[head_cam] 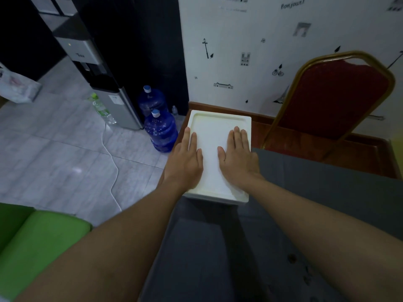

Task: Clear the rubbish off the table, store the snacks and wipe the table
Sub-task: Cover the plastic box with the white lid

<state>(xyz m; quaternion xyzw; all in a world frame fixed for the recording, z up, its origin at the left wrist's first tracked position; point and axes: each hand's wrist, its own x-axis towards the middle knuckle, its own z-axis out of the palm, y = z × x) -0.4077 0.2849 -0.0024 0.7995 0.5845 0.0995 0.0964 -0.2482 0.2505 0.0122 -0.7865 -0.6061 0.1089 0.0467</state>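
Note:
A white rectangular lid (pixel 214 131) with a raised rim lies flat on top of a box at the far left corner of the dark grey table (pixel 316 192). My left hand (pixel 187 160) lies flat on the lid's left edge with straight fingers. My right hand (pixel 238 158) presses flat on the lid's right half, fingers straight and together. The box under the lid is mostly hidden. A few small crumbs or stains (pixel 292 258) mark the table at the lower right.
A red chair with a gold frame (pixel 333 99) stands behind the table on the right. Two blue water jugs (pixel 160 129) and a water dispenser (pixel 109 92) stand on the tiled floor at left, with a white cable (pixel 113 171). A green seat (pixel 37 243) is at lower left.

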